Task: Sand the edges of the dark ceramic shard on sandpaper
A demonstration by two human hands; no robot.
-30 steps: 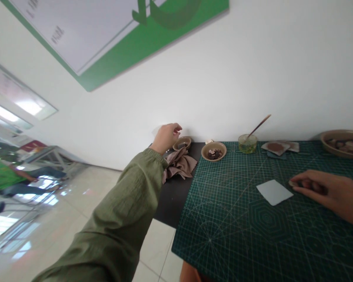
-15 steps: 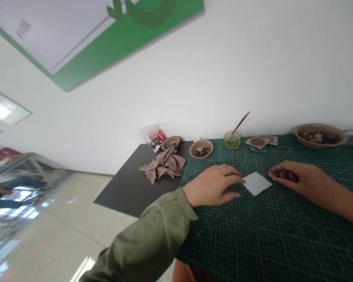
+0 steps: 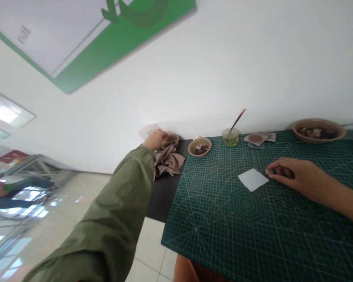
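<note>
The desk (image 3: pixel 162 199) carries a green mat (image 3: pixel 211 184) at right. The right hand (image 3: pixel 300 174) is over the mat; the left hand (image 3: pixel 153 140) is far left, by a tub (image 3: pixel 147 129), its fingers too hidden to tell apart or together. A cloth (image 3: pixel 170 161) lies just nearer. A white square (image 3: pixel 253 180) lies on the mat; just right of it the right hand clamps a small piece (image 3: pixel 270 172)

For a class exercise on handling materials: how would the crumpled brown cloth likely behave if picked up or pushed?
The brown cloth would probably hang limp, since it lies in soft, loose folds. Its thin-looking edges suggest it may be light for its size. Pushed, it would likely bunch up rather than roll, given its crumpled shape.
</note>
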